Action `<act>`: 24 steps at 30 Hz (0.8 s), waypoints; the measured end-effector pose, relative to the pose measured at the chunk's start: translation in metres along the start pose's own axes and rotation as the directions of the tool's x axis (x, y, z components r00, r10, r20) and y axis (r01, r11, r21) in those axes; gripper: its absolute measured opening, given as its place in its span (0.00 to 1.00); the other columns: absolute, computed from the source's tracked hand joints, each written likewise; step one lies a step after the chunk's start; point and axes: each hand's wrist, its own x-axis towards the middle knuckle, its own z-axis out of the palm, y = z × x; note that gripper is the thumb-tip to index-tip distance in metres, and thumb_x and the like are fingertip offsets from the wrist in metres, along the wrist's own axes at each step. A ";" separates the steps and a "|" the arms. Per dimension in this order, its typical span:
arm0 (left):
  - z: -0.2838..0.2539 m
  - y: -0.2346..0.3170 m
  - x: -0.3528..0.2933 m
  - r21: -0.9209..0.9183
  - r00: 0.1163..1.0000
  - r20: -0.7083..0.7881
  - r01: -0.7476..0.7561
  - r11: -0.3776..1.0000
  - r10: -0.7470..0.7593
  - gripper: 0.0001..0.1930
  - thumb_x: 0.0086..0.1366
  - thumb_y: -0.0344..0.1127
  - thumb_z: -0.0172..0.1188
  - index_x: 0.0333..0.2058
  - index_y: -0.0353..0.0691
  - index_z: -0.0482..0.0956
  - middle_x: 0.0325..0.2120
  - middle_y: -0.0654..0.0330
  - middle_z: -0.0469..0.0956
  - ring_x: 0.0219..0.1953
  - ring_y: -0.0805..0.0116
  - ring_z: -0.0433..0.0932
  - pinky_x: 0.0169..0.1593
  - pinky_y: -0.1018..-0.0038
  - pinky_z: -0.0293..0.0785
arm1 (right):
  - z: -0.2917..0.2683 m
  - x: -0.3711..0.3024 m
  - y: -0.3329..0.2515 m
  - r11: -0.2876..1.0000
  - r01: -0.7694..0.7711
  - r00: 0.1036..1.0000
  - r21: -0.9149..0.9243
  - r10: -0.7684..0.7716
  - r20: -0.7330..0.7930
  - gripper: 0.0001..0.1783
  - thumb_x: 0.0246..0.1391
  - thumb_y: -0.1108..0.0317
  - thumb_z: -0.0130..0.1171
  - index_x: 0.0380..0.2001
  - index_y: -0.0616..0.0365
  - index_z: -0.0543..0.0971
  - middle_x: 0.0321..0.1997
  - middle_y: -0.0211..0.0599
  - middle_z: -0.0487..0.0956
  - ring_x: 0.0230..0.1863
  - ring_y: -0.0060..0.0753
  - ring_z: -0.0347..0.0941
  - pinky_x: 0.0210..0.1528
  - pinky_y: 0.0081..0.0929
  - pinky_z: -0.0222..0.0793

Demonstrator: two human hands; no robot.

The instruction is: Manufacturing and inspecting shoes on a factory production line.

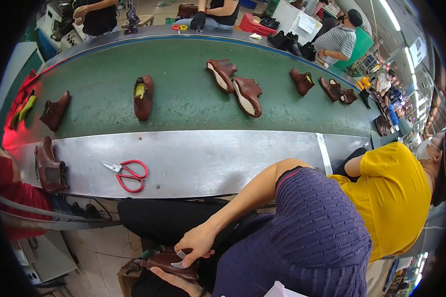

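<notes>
Low in the picture, over my lap, a brown leather boot [159, 259] lies on its side across my hands. My left hand [177, 283] supports it from the near side, fingers against the leather. From above, my right hand [199, 243] is closed over the boot, pinching a small pale grey flat piece [179, 265] against its upper. Whether that piece is a tool or a scrap I cannot make out. Red-handled scissors [129, 174] lie on the metal ledge ahead, apart from both hands.
Beyond the metal ledge [208, 163] runs a green conveyor belt [183, 74] with several brown boots [143, 96] on it. Another brown boot [49, 166] stands at the ledge's left end. A person in yellow [391, 198] sits close on my right, one in red [22, 198] on my left.
</notes>
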 end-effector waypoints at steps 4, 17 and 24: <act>-0.032 -0.018 0.013 -0.168 0.993 0.101 -0.037 0.985 0.054 0.37 0.65 0.60 0.51 0.64 0.43 0.58 0.60 0.48 0.62 0.58 0.59 0.66 0.60 0.64 0.66 | 0.003 -0.006 -0.001 1.000 -0.004 0.999 0.004 0.004 -0.036 0.33 0.62 0.47 0.50 0.52 0.70 0.65 0.18 0.39 0.78 0.18 0.33 0.78 0.25 0.28 0.73; 0.001 0.002 0.054 -0.066 0.976 0.054 -0.209 0.976 0.213 0.28 0.68 0.50 0.55 0.58 0.35 0.67 0.47 0.62 0.72 0.47 0.72 0.70 0.53 0.75 0.65 | -0.012 -0.005 -0.006 0.929 -0.215 0.973 0.301 0.231 -0.019 0.19 0.64 0.55 0.55 0.47 0.59 0.69 0.21 0.30 0.72 0.18 0.19 0.68 0.21 0.20 0.64; -0.002 0.025 0.030 -0.189 0.972 0.061 -0.212 0.959 0.227 0.24 0.66 0.55 0.57 0.46 0.39 0.71 0.37 0.64 0.75 0.35 0.80 0.72 0.40 0.82 0.70 | -0.001 0.000 -0.010 0.974 -0.210 0.977 0.087 0.212 -0.022 0.20 0.64 0.51 0.54 0.42 0.58 0.70 0.15 0.28 0.71 0.15 0.18 0.69 0.19 0.19 0.62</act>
